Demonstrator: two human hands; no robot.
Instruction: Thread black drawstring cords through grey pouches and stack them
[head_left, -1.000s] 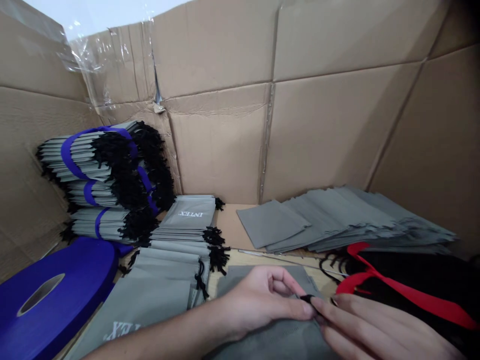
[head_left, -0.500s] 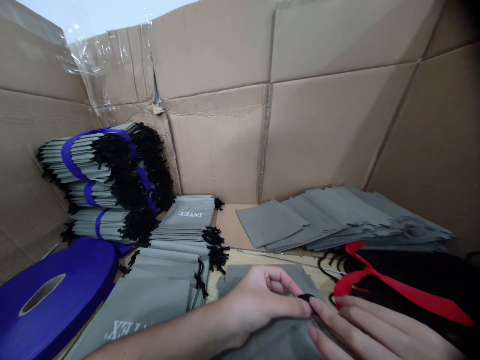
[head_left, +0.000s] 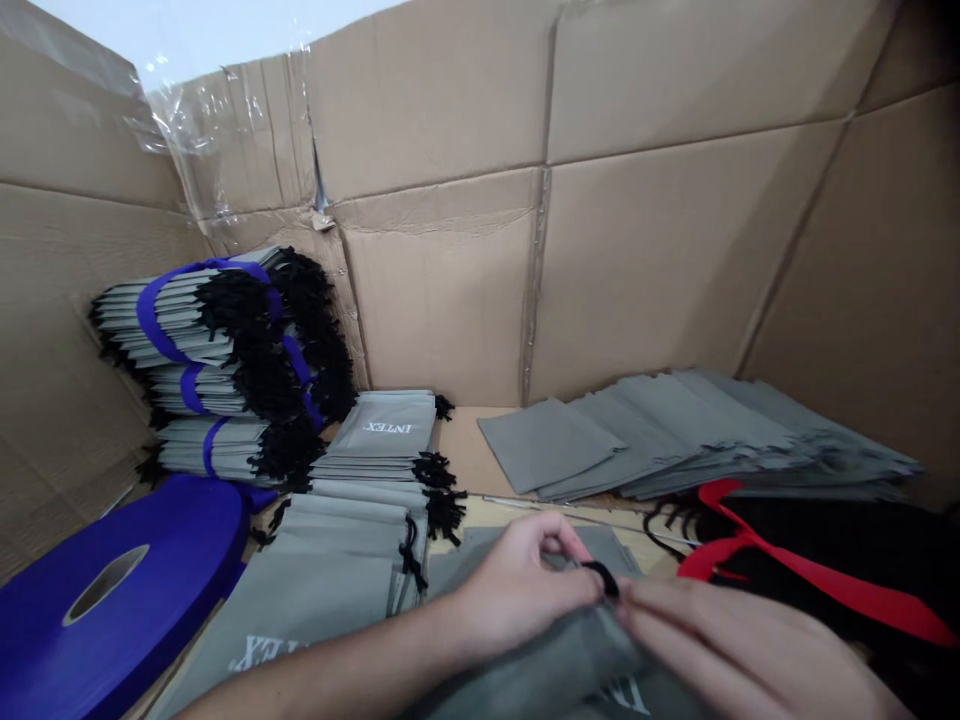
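At the lower centre, my left hand (head_left: 521,582) is closed in a pinch on the top edge of a grey fabric drawstring pouch (head_left: 551,665). A short loop of black cord (head_left: 603,577) stands up between its thumb and my right hand. My right hand (head_left: 739,635), blurred, presses its fingers together at the cord and the pouch's edge; its fingertips are partly hidden. Part of some white lettering shows low on the pouch. More grey pouch fabric (head_left: 596,545) lies flat behind my hands.
Strapped bundles of pouches (head_left: 180,320) are stacked at the left, behind a roll of blue ribbon (head_left: 172,560). Finished-looking printed pouches (head_left: 375,440) overlap beside them. Grey pouches without cords (head_left: 660,430) fan out at right, near black cords (head_left: 847,540) tied with red ribbon (head_left: 832,575). Cardboard walls (head_left: 442,290) enclose the table.
The black cord loop now stands up more between my hands. My right hand has turned and its fingers have drawn together, and white lettering has come into view on the pouch.
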